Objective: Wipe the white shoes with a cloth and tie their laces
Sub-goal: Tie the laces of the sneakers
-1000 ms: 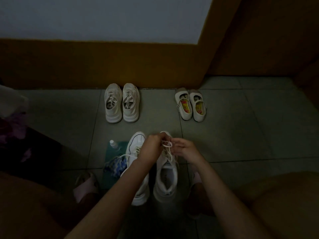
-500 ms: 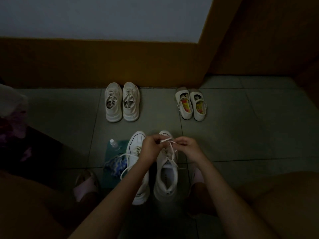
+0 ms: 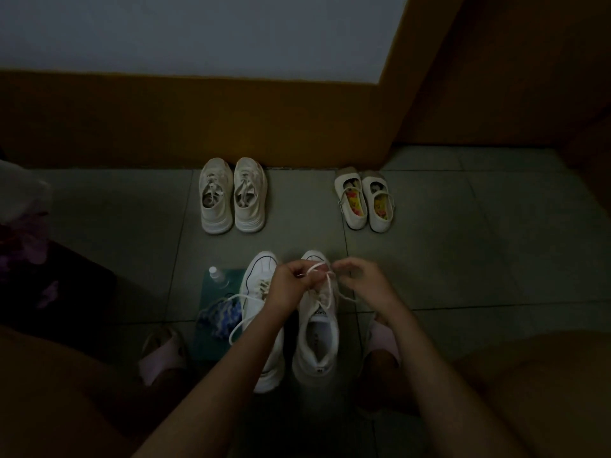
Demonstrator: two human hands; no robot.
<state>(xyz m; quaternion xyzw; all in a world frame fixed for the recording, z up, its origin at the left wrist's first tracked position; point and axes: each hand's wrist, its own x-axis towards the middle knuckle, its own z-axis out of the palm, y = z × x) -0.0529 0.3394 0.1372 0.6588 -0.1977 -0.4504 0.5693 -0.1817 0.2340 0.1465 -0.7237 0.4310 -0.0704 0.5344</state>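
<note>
Two white sneakers stand side by side on the floor before me, toes pointing away. My left hand (image 3: pixel 291 285) pinches a loop of the white lace (image 3: pixel 325 294) above the right sneaker (image 3: pixel 317 342). My right hand (image 3: pixel 362 280) pinches the other lace strand just to the right, its fingers curled. The left sneaker (image 3: pixel 261 292) has a loose lace trailing out to its left side; my left forearm covers part of it. A blue patterned cloth (image 3: pixel 220 314) lies crumpled to the left of that sneaker.
A small spray bottle (image 3: pixel 218 276) lies on a teal mat (image 3: pixel 201 338) beside the cloth. A beige sneaker pair (image 3: pixel 233 196) and a small strapped pair (image 3: pixel 365 201) stand by the brown skirting. My feet in pink slippers (image 3: pixel 162 357) flank the white sneakers.
My hands have moved a little apart, drawing the lace out between them over the right sneaker. The shoes themselves have not shifted.
</note>
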